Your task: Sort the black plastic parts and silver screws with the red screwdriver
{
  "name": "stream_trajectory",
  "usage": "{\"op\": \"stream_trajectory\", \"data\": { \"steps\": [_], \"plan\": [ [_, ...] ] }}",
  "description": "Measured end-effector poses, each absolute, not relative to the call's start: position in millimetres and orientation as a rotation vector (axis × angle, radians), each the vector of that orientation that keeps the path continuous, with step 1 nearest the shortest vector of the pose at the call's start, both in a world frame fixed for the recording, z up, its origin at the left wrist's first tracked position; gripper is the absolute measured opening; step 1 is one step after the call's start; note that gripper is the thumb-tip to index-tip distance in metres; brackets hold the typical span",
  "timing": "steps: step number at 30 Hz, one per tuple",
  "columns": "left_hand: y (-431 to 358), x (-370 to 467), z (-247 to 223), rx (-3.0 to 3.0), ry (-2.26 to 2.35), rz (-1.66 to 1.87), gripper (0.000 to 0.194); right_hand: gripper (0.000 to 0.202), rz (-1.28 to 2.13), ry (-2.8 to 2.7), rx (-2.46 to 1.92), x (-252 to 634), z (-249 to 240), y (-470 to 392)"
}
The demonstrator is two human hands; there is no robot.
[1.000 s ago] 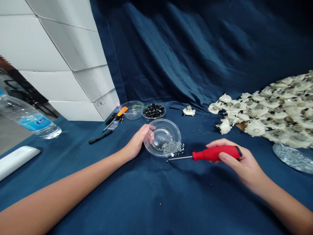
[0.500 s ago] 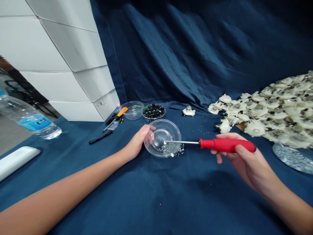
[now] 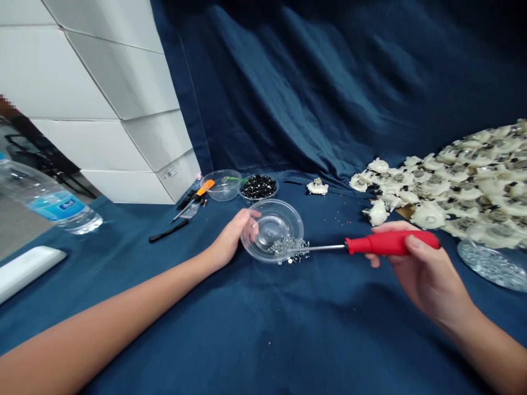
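My left hand (image 3: 235, 237) grips the left rim of a clear plastic bowl (image 3: 269, 211), which is tilted toward me. Small silver screws (image 3: 302, 253) lie at its lower right edge, some seen through the plastic and some on the cloth beside it. In my right hand (image 3: 424, 269) is a screwdriver (image 3: 389, 243) with a red handle, its fingers wrapped round it. The metal shaft points left, and its tip is among the screws by the bowl's edge; whether it touches them I cannot tell.
Behind the bowl stand a tub of black parts (image 3: 259, 187) and a clear container (image 3: 222, 186). A single cream part (image 3: 317, 187) sits right of them. Cream parts (image 3: 428, 214) are heaped at right, near a clear dish of silver pieces (image 3: 494, 266). White boxes (image 3: 135, 137) and a water bottle (image 3: 61, 206) stand left.
My right hand has shifted slightly right with the screwdriver, and its tip has dropped from over the bowl's middle toward the screws. My left hand and the bowl have barely moved.
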State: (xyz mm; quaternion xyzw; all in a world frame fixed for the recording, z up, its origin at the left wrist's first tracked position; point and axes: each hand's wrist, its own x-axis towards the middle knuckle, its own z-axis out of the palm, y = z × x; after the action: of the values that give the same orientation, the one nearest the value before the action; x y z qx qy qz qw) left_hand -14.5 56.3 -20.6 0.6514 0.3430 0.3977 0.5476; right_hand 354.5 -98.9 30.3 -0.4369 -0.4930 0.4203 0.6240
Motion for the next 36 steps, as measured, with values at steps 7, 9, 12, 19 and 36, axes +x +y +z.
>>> {"op": "stream_trajectory", "data": {
  "steps": [7, 9, 12, 19, 36],
  "plan": [
    [56, -13, -20, 1.479, 0.794, 0.968, 0.057, 0.022, 0.766, -1.229, -1.161, 355, 27, -98],
    [56, -13, -19, 1.483, 0.795, 0.963, 0.056, 0.024, 0.736, -1.266, -1.203, 350, 28, -100],
    [55, -13, -19, 1.494, 0.805, 0.953, 0.056, 0.026, 0.72, -1.291, -1.234, 343, 31, -102],
    [57, -13, -20, 1.527, 0.809, 0.95, 0.055, 0.026, 0.754, -1.345, -1.291, 345, 34, -101],
    [58, -13, -20, 1.532, 0.804, 0.96, 0.051, 0.033, 1.049, -1.129, -1.023, 352, 38, -97]
  ]
}}
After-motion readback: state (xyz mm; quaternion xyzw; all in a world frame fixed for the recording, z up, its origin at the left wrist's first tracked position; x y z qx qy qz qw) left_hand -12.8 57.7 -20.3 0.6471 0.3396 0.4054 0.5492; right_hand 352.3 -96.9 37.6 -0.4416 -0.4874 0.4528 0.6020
